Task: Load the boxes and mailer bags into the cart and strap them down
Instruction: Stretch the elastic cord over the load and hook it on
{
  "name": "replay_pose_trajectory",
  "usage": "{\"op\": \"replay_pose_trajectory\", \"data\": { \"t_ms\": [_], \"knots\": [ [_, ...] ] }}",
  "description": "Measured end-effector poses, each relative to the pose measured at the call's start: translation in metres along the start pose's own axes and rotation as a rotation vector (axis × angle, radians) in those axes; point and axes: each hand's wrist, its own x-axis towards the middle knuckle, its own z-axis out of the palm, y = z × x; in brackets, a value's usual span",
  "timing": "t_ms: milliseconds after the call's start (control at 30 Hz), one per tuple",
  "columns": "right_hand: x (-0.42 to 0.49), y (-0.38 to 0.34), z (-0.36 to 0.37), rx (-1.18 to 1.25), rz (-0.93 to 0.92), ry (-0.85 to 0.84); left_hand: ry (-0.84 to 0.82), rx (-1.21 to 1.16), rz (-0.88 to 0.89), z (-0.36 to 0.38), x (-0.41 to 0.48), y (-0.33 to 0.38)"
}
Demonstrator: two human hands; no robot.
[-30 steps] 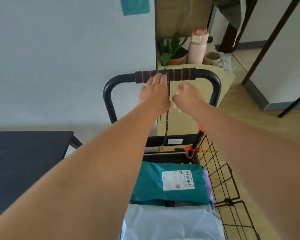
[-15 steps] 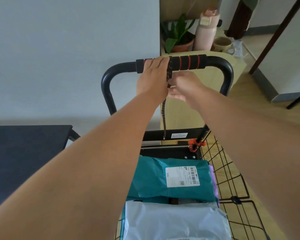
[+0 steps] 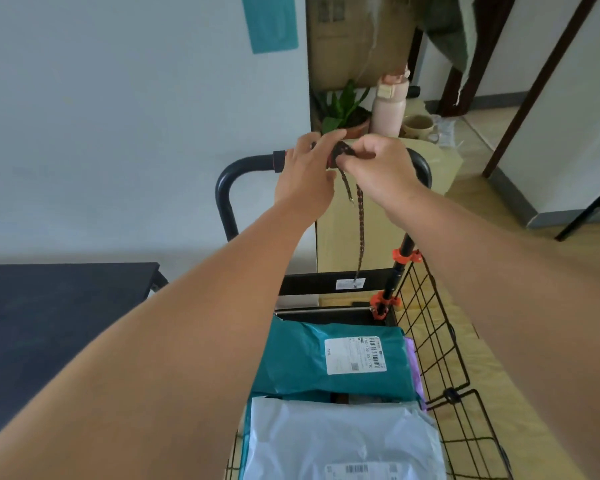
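**Cart.** Black steel-tube cart (image 3: 226,202) with wire-mesh sides, lower centre of the frame. Its handle crosses mid-frame and carries a black foam grip banded in red (image 3: 278,161). Two orange plastic clips (image 3: 404,256) sit on the right upright.

**Contents, far to near:**
- One teal plastic mailer bag (image 3: 291,362), lying flat, with a white shipping label (image 3: 355,355) face up.
- A thin lilac edge (image 3: 411,355) along the teal bag's right side; the item cannot be identified.
- One pale grey plastic mailer bag (image 3: 326,441), lying flat at the bottom edge of the frame, just beside the near end of the teal bag. Its label is partly cut off.

**Cord.** Dark braided elastic cord (image 3: 360,233), looped at the handle in the centre. One strand hangs down to the cart's back rail and a shorter end dangles beside it.

**Left hand** (image 3: 303,178). Laid over the foam grip, fingers stretched across the bar towards the loop. The loop is half hidden, so it cannot be told whether they pinch the cord.

**Right hand** (image 3: 381,168). Fingers curled, with thumb and fingertips pinching the cord loop at the handle.

**Surroundings:**
- Matte black table top (image 3: 49,323), left of frame.
- Pale wooden cabinet (image 3: 336,244) behind the cart, bearing a green potted plant (image 3: 343,112), a pink drinking bottle (image 3: 388,109) and a beige mug (image 3: 418,126).
- Brown cardboard box (image 3: 340,39) above the plant.
- Teal paper sheet (image 3: 269,22) on the white wall, top centre.
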Motion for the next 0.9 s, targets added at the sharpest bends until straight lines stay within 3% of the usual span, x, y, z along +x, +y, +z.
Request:
{"op": "replay_pose_trajectory", "data": {
  "t_ms": [333, 667, 900],
  "knots": [
    [-0.049, -0.06, -0.028, 0.011, -0.165, 0.06, 0.116, -0.155, -0.069, -0.05, -0.033, 0.05],
    [-0.105, -0.113, -0.035, -0.038, -0.276, 0.252, 0.14, -0.279, -0.059, -0.1, -0.07, 0.07],
    [-0.139, -0.123, -0.032, -0.142, -0.31, 0.286, 0.202, -0.211, 0.009, -0.118, -0.088, 0.067]
  ]
}}
